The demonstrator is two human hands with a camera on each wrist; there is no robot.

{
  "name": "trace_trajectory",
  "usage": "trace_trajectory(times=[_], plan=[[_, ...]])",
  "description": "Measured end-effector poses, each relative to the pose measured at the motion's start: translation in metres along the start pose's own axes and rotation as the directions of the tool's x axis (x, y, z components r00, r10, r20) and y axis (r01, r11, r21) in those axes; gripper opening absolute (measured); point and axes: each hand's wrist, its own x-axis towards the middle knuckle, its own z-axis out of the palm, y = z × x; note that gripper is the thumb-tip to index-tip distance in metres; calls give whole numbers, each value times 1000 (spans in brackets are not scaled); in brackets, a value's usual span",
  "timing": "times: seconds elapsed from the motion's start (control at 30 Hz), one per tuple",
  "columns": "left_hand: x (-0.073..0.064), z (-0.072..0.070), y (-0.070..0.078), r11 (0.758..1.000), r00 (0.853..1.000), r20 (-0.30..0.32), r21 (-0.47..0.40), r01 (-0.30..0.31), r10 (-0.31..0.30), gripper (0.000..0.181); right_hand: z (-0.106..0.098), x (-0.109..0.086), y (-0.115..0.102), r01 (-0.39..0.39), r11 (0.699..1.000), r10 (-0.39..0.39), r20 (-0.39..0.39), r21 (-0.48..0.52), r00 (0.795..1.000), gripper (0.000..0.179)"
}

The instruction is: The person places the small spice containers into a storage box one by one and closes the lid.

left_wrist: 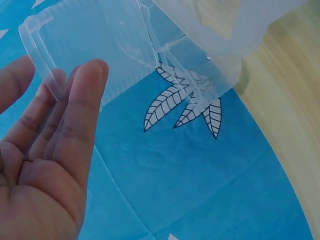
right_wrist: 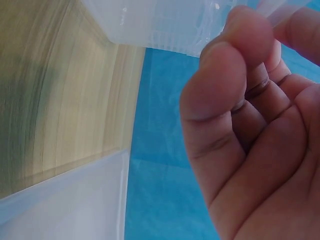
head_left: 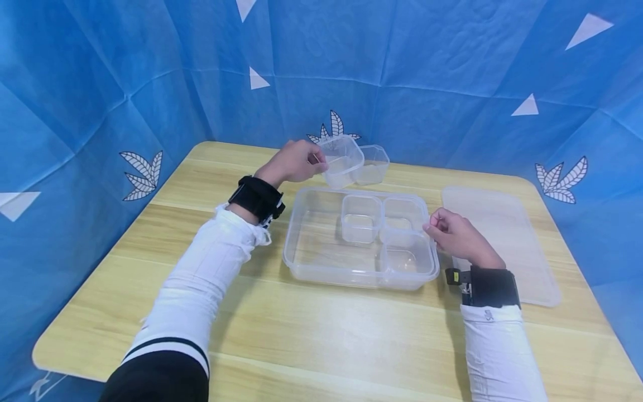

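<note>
My left hand [head_left: 300,160] pinches the rim of a small clear plastic box [head_left: 343,159], thumb on one side and fingers on the other. That box is tilted and raised at the back of the table, overlapping a second small clear box [head_left: 373,164] in the head view. In the left wrist view the held box [left_wrist: 100,45] shows ribbed walls. My right hand [head_left: 459,237] pinches the right rim of a large clear container [head_left: 341,277], its fingers [right_wrist: 215,85] curled. Inside the container, three small boxes sit at the back middle [head_left: 361,223], back right [head_left: 404,209] and front right [head_left: 408,254].
A flat translucent lid [head_left: 517,251] lies at the right of the wooden table [head_left: 321,340], beneath and beyond my right wrist. A blue cloth [head_left: 427,72] with white leaf and triangle prints hangs behind and along the sides.
</note>
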Motion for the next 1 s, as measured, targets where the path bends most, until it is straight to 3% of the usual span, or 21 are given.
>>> trace_trajectory(times=[1.0], plan=[[-15, 1, 9, 994, 995, 30, 32, -101, 100, 15, 2, 1, 1, -4, 1000, 4, -2, -15, 1000, 19]])
